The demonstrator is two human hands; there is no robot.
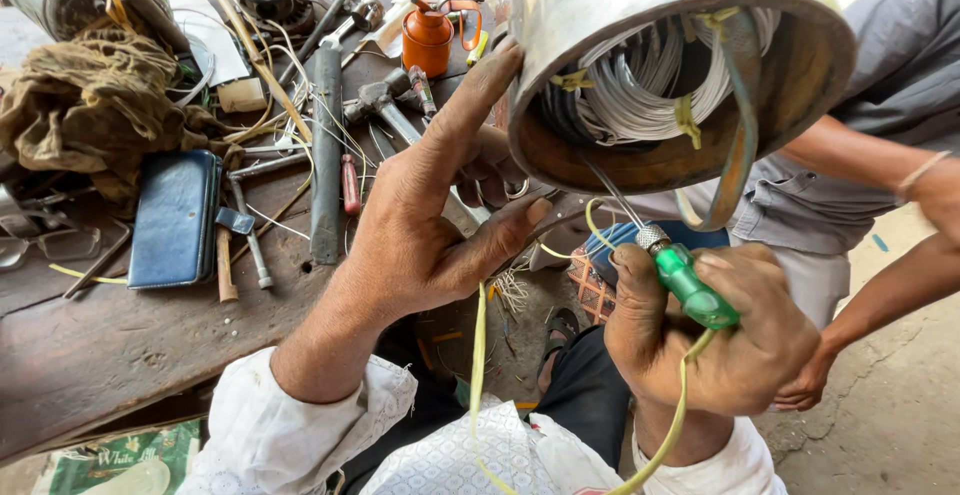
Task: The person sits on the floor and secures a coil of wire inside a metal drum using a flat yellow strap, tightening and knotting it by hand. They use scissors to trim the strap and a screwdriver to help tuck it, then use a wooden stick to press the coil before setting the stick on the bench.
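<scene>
A steel motor housing [640, 15] lies tilted toward me, its open end showing white wire windings [640, 85] tied with yellow strips. My left hand [440, 205] steadies the housing's rim with spread fingers, index finger and thumb touching the metal edge. My right hand [720, 335] is closed around a green-handled screwdriver [690, 285], whose metal shaft points up into the windings. A yellow sleeve or wire [478, 355] hangs down between my hands and loops past my right wrist.
A worn wooden bench [100, 345] at left carries an orange oil can [428, 40], hammers, a dark steel bar [326, 155], a blue case [175, 220], rags and loose wires. Another person in a grey shirt [880, 105] stands at right, with an arm reaching down near my right hand.
</scene>
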